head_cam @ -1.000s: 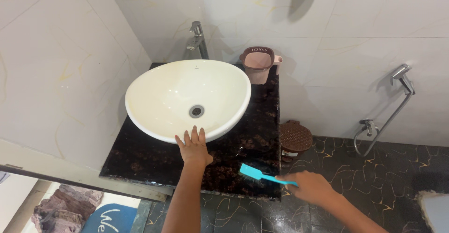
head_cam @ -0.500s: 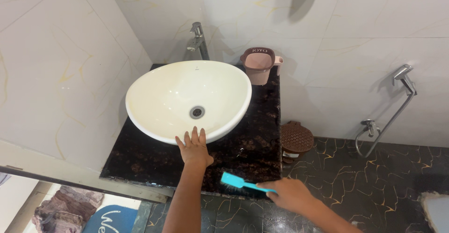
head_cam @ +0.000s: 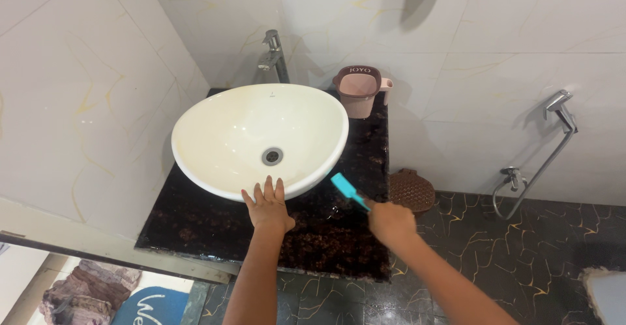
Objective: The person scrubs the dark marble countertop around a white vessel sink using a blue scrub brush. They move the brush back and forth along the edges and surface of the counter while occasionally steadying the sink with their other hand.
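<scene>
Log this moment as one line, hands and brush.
left hand: flat on basin front rim | right hand: gripping turquoise brush, head on dark countertop beside basin

A dark speckled counter (head_cam: 326, 234) carries a cream basin (head_cam: 228, 136) and a pink mug (head_cam: 360, 93) at its back corner. A tap (head_cam: 274, 54) rises behind the basin.

Right hand (head_cam: 390, 222) moved from the counter's (head_cam: 195, 221) front edge inward, turquoise brush (head_cam: 344, 187) now lifted near the basin's (head_cam: 215, 129) right rim
</scene>
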